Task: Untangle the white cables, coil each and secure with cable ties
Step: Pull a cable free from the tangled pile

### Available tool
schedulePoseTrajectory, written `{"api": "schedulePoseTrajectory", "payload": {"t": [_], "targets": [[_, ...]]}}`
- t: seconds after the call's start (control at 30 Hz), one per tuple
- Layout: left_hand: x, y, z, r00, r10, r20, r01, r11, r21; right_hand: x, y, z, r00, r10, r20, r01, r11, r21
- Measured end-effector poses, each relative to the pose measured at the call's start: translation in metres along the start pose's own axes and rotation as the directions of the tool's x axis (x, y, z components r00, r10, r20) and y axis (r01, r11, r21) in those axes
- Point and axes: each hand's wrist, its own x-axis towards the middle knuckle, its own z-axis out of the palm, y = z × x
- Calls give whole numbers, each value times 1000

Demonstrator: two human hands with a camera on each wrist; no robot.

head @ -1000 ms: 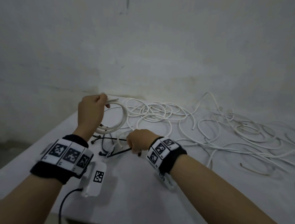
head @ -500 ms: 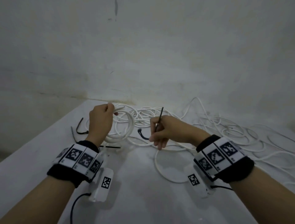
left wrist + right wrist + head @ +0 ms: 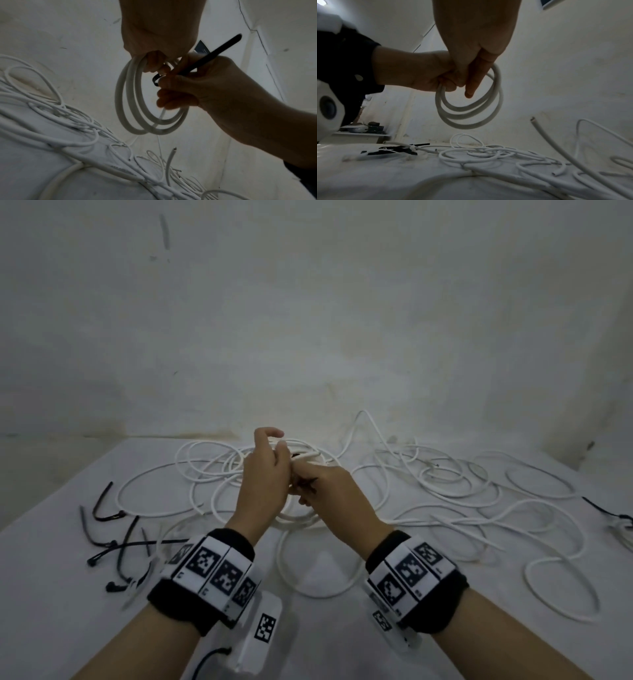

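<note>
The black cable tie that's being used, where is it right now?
In the left wrist view, the black cable tie is pinched in the right hand, right beside the white coil that hangs from the left hand, above the table.

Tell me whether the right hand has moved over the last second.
Yes: the right hand rose from beside the loose black cable ties to the white cable coil.

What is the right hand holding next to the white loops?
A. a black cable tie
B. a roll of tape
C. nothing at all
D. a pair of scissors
A: in the left wrist view the right hand pinches a thin black cable tie right beside the coil that the left hand grips.
</note>
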Motion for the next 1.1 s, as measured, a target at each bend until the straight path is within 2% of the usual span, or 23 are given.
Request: {"api": "schedulePoseTrajectory", "payload": {"t": [0.1, 0.17, 0.23, 0.33, 0.4, 0.53, 0.67, 0.73, 0.8, 0.97, 1.1], "targets": [[-2, 2, 3, 998, 58, -18, -59, 998, -23, -5, 11, -4, 996, 43, 84, -30, 988, -152], [-5, 2, 7, 996, 80, -36, -82, 996, -45, -9, 14, -6, 999, 21, 41, -15, 991, -136], [-6, 3, 10, 996, 84, -43, -87, 994, -68, -14, 13, -7, 998, -5, -69, 4, 1000, -18], [-8, 6, 14, 995, 96, -34, -98, 991, -92, -15, 12, -7, 964, -2, -267, 28, 995, 95], [-9, 9, 16, 994, 96, -50, -101, 988, -118, -14, 10, -10, 942, 22, -336, 43, 982, 184], [-5, 5, 18, 999, 37, 13, -35, 989, -142, -16, 4, -15, 905, 182, -385, 32, 872, 488], [-3, 2, 18, 986, 32, 162, -8, 990, -142, -18, 8, -17, 892, 314, -327, -56, 792, 608], [-2, 0, 19, 980, 49, 191, -18, 987, -160, -17, 11, -17, 879, 308, -364, -94, 860, 501], [-2, -1, 20, 976, 93, 198, -63, 986, -155, -16, 10, -17, 876, 246, -415, -100, 934, 343], [-6, -8, 25, 982, 90, 164, -62, 984, -166, -10, -5, -27, 891, 247, -382, -124, 939, 320], [-8, -11, 26, 983, 124, 132, -105, 983, -148, -5, -7, -24, 933, 200, -299, -175, 979, 107]]}}
